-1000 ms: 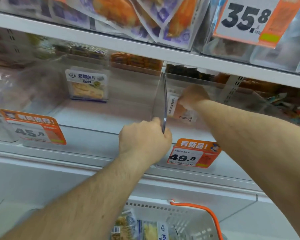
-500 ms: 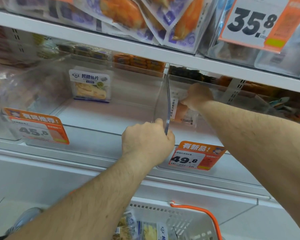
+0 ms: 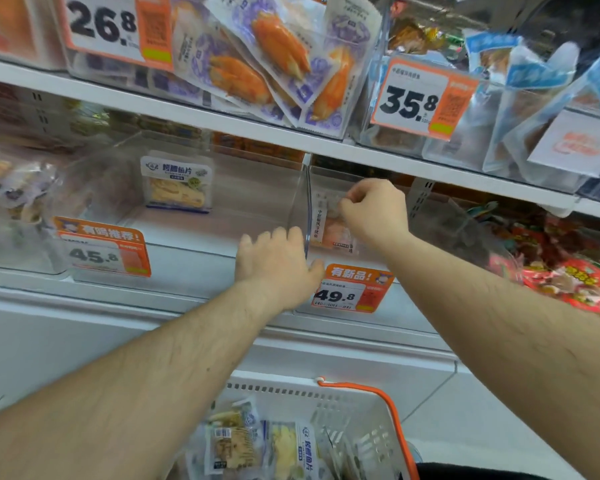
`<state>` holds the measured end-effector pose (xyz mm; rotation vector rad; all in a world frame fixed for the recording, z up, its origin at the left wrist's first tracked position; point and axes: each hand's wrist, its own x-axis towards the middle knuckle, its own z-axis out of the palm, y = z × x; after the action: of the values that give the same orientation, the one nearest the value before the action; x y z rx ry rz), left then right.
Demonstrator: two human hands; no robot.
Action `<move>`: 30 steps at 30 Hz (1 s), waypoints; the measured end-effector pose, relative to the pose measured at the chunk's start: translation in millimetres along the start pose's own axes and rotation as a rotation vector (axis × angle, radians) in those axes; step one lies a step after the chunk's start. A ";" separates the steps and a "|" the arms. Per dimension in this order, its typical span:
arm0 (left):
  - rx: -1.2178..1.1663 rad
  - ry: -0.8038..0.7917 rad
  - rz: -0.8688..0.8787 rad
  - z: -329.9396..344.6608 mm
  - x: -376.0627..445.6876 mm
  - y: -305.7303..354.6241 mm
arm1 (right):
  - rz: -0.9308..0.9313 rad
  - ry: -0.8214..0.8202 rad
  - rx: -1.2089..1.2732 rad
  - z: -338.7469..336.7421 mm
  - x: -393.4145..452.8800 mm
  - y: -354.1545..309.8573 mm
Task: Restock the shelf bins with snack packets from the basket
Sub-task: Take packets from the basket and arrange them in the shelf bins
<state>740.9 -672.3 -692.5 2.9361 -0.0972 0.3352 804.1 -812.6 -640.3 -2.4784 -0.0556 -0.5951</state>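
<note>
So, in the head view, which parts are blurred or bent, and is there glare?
Head view: the red packets at the right edge and the left clear bin are smeared; the white shelf edge bows from wide-angle distortion; the orange 49.8 price tag and both hands stay sharp; lighting is even, with no strong glare.

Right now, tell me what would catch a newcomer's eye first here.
The big orange price tags on the bin fronts stand out, along with the orange-and-purple snack packets heaped in the top-shelf bin. Below, the right hand pinches a packet inside the clear middle bin, while the left hand rests at its edge.
</note>
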 end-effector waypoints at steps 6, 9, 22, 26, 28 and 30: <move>-0.044 0.167 0.152 -21.2 -54.3 -11.5 | -0.034 0.019 0.136 -9.9 -60.8 -26.7; -0.105 0.003 0.156 -20.2 -71.4 -23.0 | -0.037 -0.020 0.194 -5.3 -88.9 -32.5; -0.232 -0.643 0.031 22.2 -91.5 -72.4 | 0.057 -0.550 0.034 93.7 -170.4 28.6; -0.201 -0.740 0.078 30.1 -93.3 -75.5 | 0.168 -0.878 -0.140 134.7 -200.3 69.7; -0.168 -0.801 0.079 35.1 -93.7 -76.5 | 0.166 -0.989 -0.206 154.6 -216.3 82.8; -0.133 -0.841 0.093 40.0 -92.9 -77.5 | 0.132 -1.077 -0.255 174.4 -231.4 90.4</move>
<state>665.9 -599.8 -765.6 2.7264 -0.3472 -0.8679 681.5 -770.1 -914.7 -2.7181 -0.2359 0.8715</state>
